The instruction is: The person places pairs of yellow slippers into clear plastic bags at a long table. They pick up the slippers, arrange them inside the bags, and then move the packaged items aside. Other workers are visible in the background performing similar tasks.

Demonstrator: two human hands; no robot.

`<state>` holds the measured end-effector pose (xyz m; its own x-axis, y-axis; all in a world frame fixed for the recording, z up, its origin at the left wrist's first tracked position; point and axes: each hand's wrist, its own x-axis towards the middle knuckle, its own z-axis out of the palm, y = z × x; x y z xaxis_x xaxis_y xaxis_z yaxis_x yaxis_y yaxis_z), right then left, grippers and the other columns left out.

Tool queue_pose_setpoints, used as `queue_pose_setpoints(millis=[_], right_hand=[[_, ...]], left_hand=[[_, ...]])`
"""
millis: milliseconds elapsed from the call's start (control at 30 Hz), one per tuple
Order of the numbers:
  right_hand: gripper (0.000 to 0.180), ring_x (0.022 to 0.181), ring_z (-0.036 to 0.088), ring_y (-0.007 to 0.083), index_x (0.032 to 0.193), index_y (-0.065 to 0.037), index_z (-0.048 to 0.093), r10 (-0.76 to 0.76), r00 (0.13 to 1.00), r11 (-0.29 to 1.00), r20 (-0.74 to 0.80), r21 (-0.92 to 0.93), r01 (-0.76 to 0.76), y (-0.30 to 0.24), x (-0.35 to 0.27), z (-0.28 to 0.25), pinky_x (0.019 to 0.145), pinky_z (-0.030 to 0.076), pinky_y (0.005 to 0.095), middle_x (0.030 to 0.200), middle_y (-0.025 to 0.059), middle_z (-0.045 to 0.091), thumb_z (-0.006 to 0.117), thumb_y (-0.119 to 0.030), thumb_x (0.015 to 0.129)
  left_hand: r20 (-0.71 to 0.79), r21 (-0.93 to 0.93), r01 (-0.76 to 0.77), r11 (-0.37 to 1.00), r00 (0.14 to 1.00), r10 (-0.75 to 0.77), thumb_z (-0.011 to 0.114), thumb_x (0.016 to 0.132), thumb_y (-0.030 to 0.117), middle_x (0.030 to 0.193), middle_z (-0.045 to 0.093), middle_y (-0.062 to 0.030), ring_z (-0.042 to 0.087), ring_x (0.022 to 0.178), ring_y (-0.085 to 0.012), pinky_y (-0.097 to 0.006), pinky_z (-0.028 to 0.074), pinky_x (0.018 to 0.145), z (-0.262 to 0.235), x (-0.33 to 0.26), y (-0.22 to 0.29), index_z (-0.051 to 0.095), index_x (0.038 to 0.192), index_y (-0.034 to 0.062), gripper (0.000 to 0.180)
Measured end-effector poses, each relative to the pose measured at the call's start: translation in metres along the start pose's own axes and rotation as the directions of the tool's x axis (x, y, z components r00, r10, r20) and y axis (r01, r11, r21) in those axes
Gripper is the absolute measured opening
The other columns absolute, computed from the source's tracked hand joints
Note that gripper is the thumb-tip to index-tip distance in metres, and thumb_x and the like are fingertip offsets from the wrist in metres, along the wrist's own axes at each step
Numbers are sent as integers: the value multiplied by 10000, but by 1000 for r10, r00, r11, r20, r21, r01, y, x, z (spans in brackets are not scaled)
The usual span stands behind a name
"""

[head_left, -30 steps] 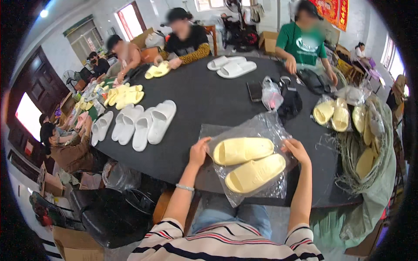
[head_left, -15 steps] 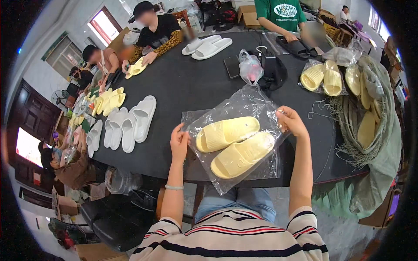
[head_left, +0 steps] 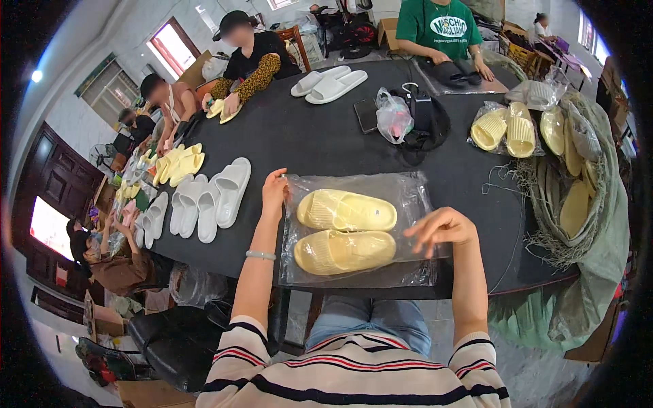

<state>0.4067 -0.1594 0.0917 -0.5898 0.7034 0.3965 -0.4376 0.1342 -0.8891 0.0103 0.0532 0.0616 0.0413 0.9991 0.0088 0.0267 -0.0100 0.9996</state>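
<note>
1. Centre of frame: clear plastic bag (head_left: 354,231) lies flat on the black table (head_left: 320,143); inside it two pale yellow slippers (head_left: 345,230), side by side, one above the other in the picture, toes pointing frame left.
2. Left hand (head_left: 275,191) at the bag's upper left corner; fingers (head_left: 279,175) curled on the plastic edge, pinching the bag; beaded bracelet (head_left: 260,255) on that forearm.
3. Right hand (head_left: 441,228) over the bag's right edge; fingers spread and loose, nothing held; cannot tell whether the fingertips touch the plastic.
4. Left of the bag: row of white slippers (head_left: 204,200) lying loose on the table, well apart from the bag.
5. Upper left of frame: yellow slippers (head_left: 178,163) near other seated people.
6. Upper right: bagged yellow slippers (head_left: 507,129); beside them, at the right rim, a grey-green sack (head_left: 598,224) with more yellow slippers showing.
7. Top centre: white pair (head_left: 329,83); black bag (head_left: 425,122) and small clear bag (head_left: 393,117) just beside each other.
</note>
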Motion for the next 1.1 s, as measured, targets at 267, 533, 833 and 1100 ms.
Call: queue_pose_setpoints(millis=[267, 533, 833, 1100], right_hand=[[241, 901, 642, 160, 1024, 0, 645, 90, 843, 755, -530, -516, -405, 41, 4, -36, 763, 536, 304, 1065, 72, 648, 746, -111, 835], [527, 1125, 565, 345, 1300, -29, 512, -378, 637, 279, -672, -739, -614, 66, 7, -46, 977, 446, 428, 1211, 155, 611, 720, -176, 838], [516, 644, 614, 129, 1357, -39, 445, -325, 608, 769, -724, -576, -276, 60, 19, -45, 594, 474, 259, 717, 35, 616, 662, -43, 889], [577, 558, 577, 130, 1412, -75, 410, -162, 648, 925, -744, -344, -164, 28, 7, -32, 549, 465, 277, 661, 18, 562, 640, -35, 884]], left_hand=[[-135, 409, -131, 903, 970, 202, 570, 960, 140, 1273, 484, -179, 567, 1033, -251, -344, 463, 924, -1, 13, -56, 383, 1427, 18, 517], [16, 554, -315, 771, 930, 368, 552, 981, 188, 1396, 410, -193, 441, 1256, -323, -410, 383, 1059, 5, -37, -57, 424, 1427, 80, 477], [52, 597, -353, 721, 913, 405, 541, 982, 182, 1413, 413, -227, 388, 1326, -369, -429, 317, 1110, -5, -42, -76, 528, 1353, 65, 389], [138, 619, -453, 642, 867, 480, 552, 980, 190, 1371, 482, -208, 508, 1225, -316, -369, 471, 951, -8, -39, -79, 607, 1273, 78, 319]])
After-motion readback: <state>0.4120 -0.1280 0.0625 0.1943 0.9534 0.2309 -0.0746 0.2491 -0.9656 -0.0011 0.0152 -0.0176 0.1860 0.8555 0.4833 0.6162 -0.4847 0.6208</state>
